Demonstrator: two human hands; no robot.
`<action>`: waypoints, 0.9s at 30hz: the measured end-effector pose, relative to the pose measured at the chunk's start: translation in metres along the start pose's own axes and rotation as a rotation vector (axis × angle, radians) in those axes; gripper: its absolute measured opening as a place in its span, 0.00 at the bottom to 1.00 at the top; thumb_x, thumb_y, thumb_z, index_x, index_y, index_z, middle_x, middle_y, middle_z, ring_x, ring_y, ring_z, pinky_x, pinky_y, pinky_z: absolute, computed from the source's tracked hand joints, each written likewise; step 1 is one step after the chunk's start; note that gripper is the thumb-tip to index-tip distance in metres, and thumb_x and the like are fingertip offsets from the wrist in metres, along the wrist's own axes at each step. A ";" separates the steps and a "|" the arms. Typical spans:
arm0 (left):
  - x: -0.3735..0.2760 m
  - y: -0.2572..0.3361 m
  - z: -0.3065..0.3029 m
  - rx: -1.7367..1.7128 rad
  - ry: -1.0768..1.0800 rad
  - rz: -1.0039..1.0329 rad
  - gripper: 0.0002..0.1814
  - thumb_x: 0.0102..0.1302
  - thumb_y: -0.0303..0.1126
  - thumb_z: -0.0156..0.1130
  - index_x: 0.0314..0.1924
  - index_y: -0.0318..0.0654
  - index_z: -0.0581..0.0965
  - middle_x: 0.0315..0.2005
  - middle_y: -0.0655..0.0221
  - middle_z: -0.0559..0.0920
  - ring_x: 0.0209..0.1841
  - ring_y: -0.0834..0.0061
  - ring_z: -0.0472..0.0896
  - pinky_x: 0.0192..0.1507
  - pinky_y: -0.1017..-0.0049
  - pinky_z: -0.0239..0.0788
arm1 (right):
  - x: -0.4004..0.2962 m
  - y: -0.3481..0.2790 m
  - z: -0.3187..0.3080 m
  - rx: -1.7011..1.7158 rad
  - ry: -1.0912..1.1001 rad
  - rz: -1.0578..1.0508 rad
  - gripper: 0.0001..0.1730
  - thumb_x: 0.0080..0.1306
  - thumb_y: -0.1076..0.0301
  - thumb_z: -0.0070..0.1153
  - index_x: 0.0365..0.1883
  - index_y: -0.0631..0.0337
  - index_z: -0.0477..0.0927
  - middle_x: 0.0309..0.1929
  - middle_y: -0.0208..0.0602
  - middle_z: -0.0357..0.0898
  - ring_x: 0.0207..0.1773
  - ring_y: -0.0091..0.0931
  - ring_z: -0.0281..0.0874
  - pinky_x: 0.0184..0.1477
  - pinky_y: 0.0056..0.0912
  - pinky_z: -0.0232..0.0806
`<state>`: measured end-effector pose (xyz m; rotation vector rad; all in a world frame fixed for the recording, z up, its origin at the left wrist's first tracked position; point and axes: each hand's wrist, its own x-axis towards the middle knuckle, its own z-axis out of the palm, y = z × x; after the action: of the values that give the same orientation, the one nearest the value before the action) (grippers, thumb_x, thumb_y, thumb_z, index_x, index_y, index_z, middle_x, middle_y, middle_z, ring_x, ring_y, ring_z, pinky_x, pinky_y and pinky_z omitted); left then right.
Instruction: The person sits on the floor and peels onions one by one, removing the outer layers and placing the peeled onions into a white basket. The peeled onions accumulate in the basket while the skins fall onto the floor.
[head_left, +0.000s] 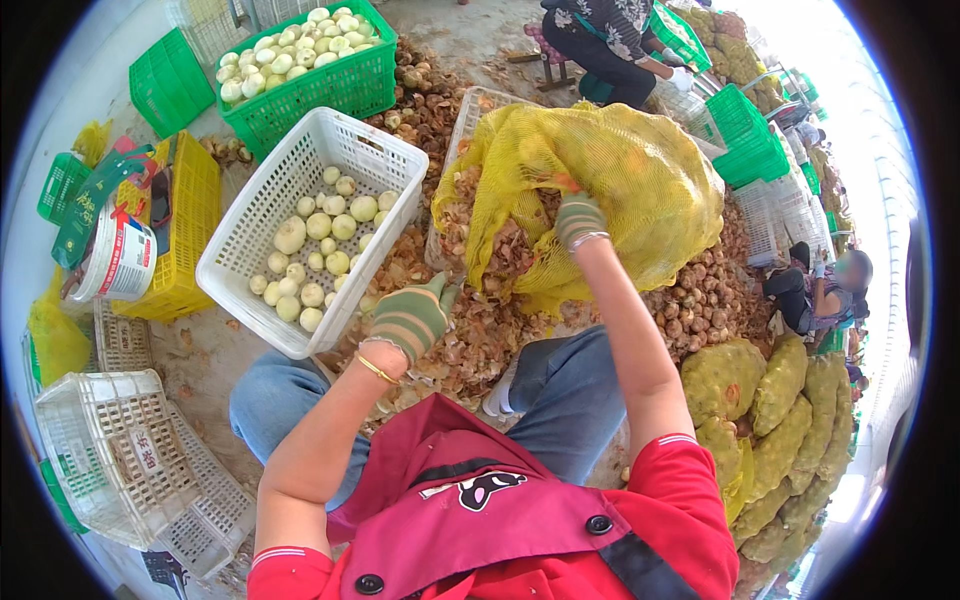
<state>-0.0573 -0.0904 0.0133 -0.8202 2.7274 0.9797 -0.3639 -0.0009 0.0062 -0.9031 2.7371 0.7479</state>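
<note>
My left hand (412, 314), in a green-and-tan striped glove, is over the onion skins, close to the right side of a white plastic crate (247, 217). Its fingers are curled around something small, perhaps a knife, which I cannot make out. Peeled onions (319, 225) lie in that crate. My right hand (580, 218), gloved alike, is at the mouth of a large yellow mesh sack (645, 172), its fingers at the netting and partly hidden. Unpeeled onions show through the mesh. Loose onion skins (480, 337) spill beneath the sack and between my knees.
A green crate (322, 90) full of peeled onions stands behind the white one. Yellow crates (187, 225) and stacked white crates (120, 450) are at left. Unpeeled onions (694, 304) and full mesh sacks (765, 427) lie at right. Other people sit beyond, at top and right.
</note>
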 end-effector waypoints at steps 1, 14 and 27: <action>0.000 0.003 -0.003 0.005 -0.004 0.009 0.24 0.74 0.51 0.46 0.62 0.48 0.74 0.38 0.52 0.85 0.42 0.50 0.82 0.45 0.55 0.72 | 0.001 0.013 0.007 -0.141 0.163 0.022 0.26 0.67 0.58 0.60 0.58 0.65 0.76 0.59 0.54 0.75 0.63 0.42 0.73 0.60 0.45 0.71; -0.006 0.010 -0.012 0.029 0.031 0.054 0.23 0.74 0.51 0.45 0.59 0.47 0.74 0.34 0.51 0.84 0.39 0.49 0.82 0.42 0.52 0.71 | 0.008 -0.058 -0.038 0.157 -0.173 -0.239 0.18 0.71 0.63 0.52 0.57 0.57 0.76 0.61 0.40 0.75 0.60 0.36 0.77 0.60 0.39 0.71; -0.007 0.013 -0.011 0.032 0.150 0.124 0.19 0.74 0.48 0.47 0.50 0.44 0.77 0.27 0.53 0.83 0.33 0.49 0.82 0.35 0.52 0.72 | 0.057 -0.020 -0.029 0.216 0.535 -0.244 0.25 0.62 0.69 0.61 0.56 0.63 0.71 0.58 0.48 0.71 0.59 0.43 0.73 0.58 0.40 0.72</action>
<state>-0.0578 -0.0862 0.0309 -0.7552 2.9451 0.9291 -0.3976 -0.0585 0.0064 -1.5276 2.9694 0.1732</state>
